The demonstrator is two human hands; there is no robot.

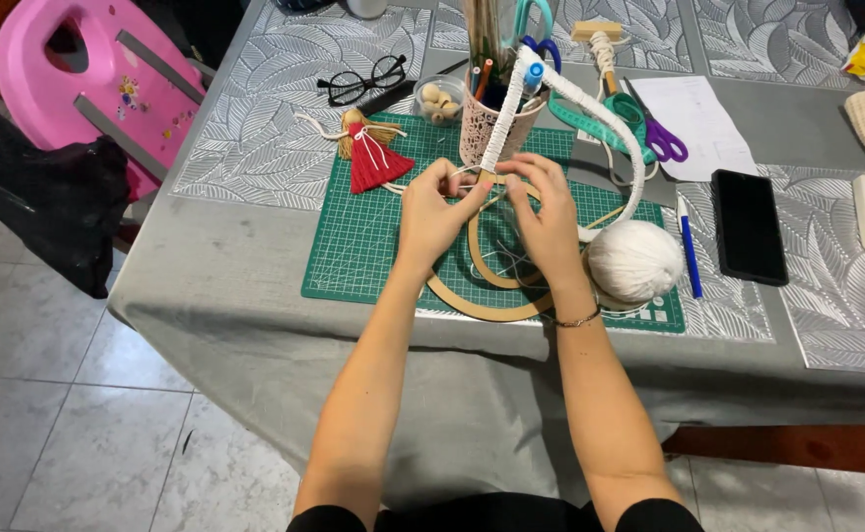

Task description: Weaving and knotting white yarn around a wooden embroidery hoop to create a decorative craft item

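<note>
Wooden hoop w/ cord-wrapped arc

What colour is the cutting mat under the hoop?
Green with a pale grid, the mat shows best in the head view.
</note>
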